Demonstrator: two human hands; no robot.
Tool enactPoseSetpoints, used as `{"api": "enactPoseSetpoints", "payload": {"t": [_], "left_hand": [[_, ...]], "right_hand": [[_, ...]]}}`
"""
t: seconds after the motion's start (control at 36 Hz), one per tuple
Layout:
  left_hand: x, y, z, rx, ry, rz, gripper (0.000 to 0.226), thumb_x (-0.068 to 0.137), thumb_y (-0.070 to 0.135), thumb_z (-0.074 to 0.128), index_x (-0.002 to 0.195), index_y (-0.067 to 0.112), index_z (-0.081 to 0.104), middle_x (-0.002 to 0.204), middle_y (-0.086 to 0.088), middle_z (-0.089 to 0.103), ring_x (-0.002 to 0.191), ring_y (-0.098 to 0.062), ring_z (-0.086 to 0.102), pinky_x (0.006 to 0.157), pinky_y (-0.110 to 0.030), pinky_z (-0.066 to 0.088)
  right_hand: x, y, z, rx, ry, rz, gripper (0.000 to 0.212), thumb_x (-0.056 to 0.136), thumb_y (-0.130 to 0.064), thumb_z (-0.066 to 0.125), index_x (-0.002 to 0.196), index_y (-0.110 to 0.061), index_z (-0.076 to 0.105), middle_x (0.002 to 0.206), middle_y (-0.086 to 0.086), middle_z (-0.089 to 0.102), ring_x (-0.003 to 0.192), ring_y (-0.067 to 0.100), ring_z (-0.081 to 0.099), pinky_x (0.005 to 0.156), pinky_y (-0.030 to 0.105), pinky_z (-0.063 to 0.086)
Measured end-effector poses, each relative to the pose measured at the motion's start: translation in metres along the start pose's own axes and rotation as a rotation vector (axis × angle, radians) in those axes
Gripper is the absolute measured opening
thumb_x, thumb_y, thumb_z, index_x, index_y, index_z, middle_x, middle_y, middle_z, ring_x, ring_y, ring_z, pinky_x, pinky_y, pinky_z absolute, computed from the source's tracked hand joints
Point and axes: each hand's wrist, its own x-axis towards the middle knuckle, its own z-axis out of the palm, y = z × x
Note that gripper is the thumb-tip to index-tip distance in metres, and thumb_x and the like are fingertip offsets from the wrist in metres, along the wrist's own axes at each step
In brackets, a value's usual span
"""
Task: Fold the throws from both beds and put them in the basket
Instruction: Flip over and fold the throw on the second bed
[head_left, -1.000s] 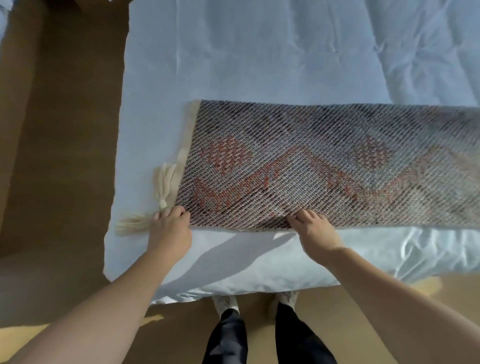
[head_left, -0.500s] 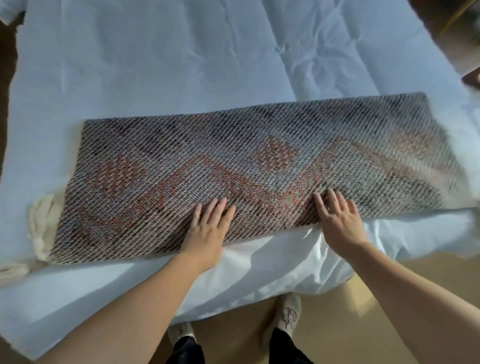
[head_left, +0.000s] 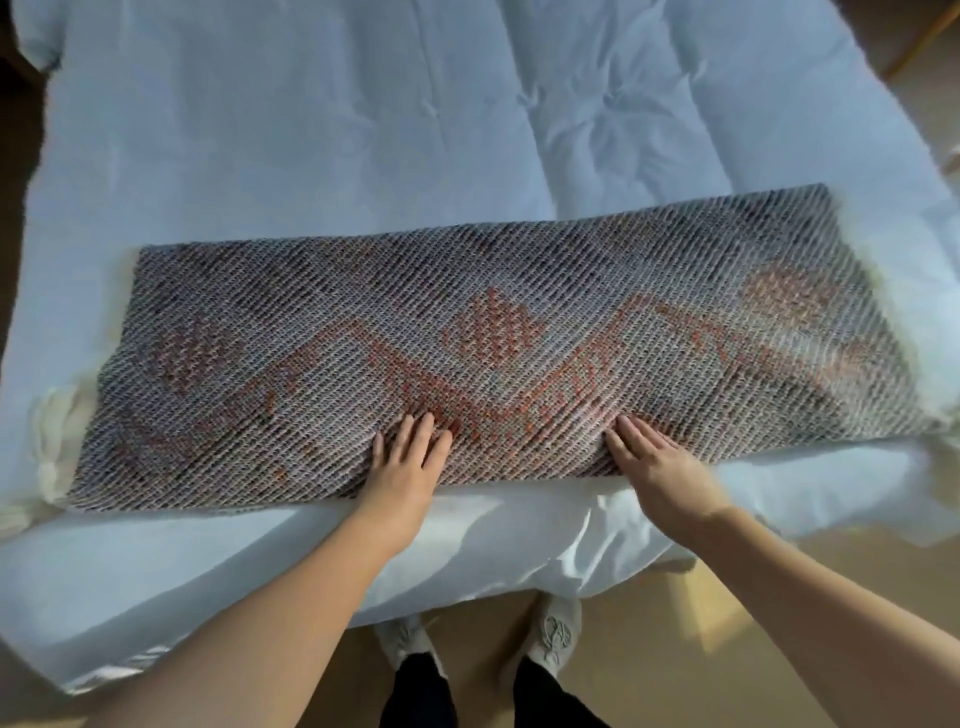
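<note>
- Woven grey and rust-red cloth, the throw (head_left: 493, 343), lies as a long band across the near part of the bed (head_left: 363, 130), running from left to right.
- Its pattern shows a red zigzag line with red diamond shapes above it.
- Cream tassels (head_left: 54, 436) stick out from the left end of the throw; a pale fringe also shows at the right end, but it is blurred.
- Resting flat on the near edge of the throw, a little left of its middle, the left hand (head_left: 408, 465) is open with its fingers spread and pointing away from the person.
- Just right of the middle, the right hand (head_left: 662, 475) also lies open and palm down on the near edge, fingers pointing up and to the left.
- Neither hand grips the cloth; both press on top of it, and they are near each other but apart.
- White bedding (head_left: 493, 551) hangs over the near side of the bed below the throw.
- Below that, the person's two light shoes (head_left: 553, 631) and dark trouser legs stand on a tan floor (head_left: 649, 649).
</note>
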Motion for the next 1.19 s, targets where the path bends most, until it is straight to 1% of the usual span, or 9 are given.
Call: {"api": "enactPoseSetpoints", "payload": {"t": [0.06,0.11,0.17,0.31,0.44,0.78,1.06,1.11,1.19], "left_hand": [[-0.003,-0.001,-0.001,-0.052,-0.029,-0.015,0.089,0.082,-0.005,0.045,0.15,0.021,-0.007,0.157,-0.005,-0.021,0.143,-0.027,-0.023,0.116,-0.052,-0.007],[-0.004,-0.002,-0.008,-0.095,-0.018,-0.015,0.087,0.08,0.007,0.047,0.151,0.023,-0.001,0.158,0.0,-0.017,0.144,-0.021,-0.02,0.117,-0.046,-0.01],[0.0,-0.003,-0.018,-0.149,0.066,-0.013,0.081,0.079,0.016,0.044,0.151,0.023,0.007,0.159,-0.001,-0.01,0.145,-0.019,-0.014,0.118,-0.043,-0.009],[0.039,0.011,-0.035,-0.201,0.214,-0.073,0.064,0.095,0.035,0.026,0.151,0.018,0.002,0.159,-0.006,-0.011,0.145,-0.021,-0.013,0.118,-0.044,-0.006],[0.104,0.02,-0.055,-0.167,0.28,-0.13,0.065,0.098,0.046,0.017,0.15,0.017,-0.008,0.158,-0.008,-0.016,0.145,-0.023,-0.016,0.118,-0.044,-0.008],[0.231,0.031,-0.102,-0.068,0.423,-0.14,0.07,0.095,0.053,0.015,0.15,0.014,-0.001,0.159,-0.012,-0.007,0.146,-0.027,-0.011,0.117,-0.049,-0.007],[0.253,0.158,-0.103,-0.129,0.371,-0.082,0.071,0.093,0.053,0.014,0.15,0.013,-0.002,0.158,-0.015,-0.007,0.145,-0.03,-0.012,0.115,-0.053,-0.009],[0.258,0.19,-0.1,-0.144,0.358,-0.043,0.072,0.092,0.053,0.016,0.15,0.012,0.003,0.158,-0.017,0.001,0.146,-0.032,-0.004,0.115,-0.054,-0.007],[0.265,0.24,-0.093,-0.126,0.431,-0.001,0.069,0.092,0.052,0.028,0.145,0.007,0.031,0.149,-0.022,0.032,0.138,-0.038,0.03,0.111,-0.059,0.018]], "right_hand": [[0.002,-0.005,0.0,-0.048,-0.055,0.002,0.054,0.081,-0.017,0.037,0.128,-0.003,0.059,0.131,0.026,0.056,0.12,0.042,0.055,0.095,0.055,0.047],[0.006,-0.007,-0.008,-0.035,-0.073,-0.023,0.066,0.079,-0.041,0.036,0.133,-0.007,0.055,0.139,0.024,0.049,0.129,0.04,0.046,0.104,0.058,0.038],[0.012,-0.008,-0.014,0.011,-0.04,-0.1,0.074,0.08,-0.053,0.038,0.14,-0.011,0.046,0.149,0.022,0.036,0.138,0.038,0.034,0.111,0.058,0.026],[0.051,-0.012,-0.039,0.089,0.051,-0.118,0.068,0.096,-0.054,0.012,0.152,-0.016,0.015,0.159,0.017,0.002,0.147,0.034,0.0,0.119,0.051,0.004],[0.122,-0.01,-0.06,0.08,0.103,-0.066,0.066,0.099,-0.051,0.014,0.153,-0.018,-0.005,0.159,0.011,-0.013,0.146,0.028,-0.014,0.119,0.045,-0.007],[0.238,0.07,-0.08,0.027,0.167,0.039,0.079,0.092,-0.067,0.008,0.153,-0.018,-0.003,0.161,0.008,-0.008,0.147,0.023,-0.011,0.119,0.044,-0.007],[0.207,0.215,-0.07,-0.002,0.145,0.153,0.082,0.09,-0.067,0.006,0.153,-0.015,-0.001,0.161,0.009,-0.007,0.148,0.024,-0.009,0.119,0.044,-0.006],[0.2,0.247,-0.066,-0.012,0.15,0.148,0.083,0.089,-0.068,0.003,0.153,-0.015,-0.001,0.161,0.008,-0.006,0.148,0.023,-0.009,0.119,0.043,-0.006],[0.19,0.292,-0.062,-0.013,0.154,0.114,0.084,0.089,-0.069,0.002,0.153,-0.015,-0.002,0.161,0.009,-0.007,0.147,0.023,-0.009,0.119,0.043,-0.005]]}}
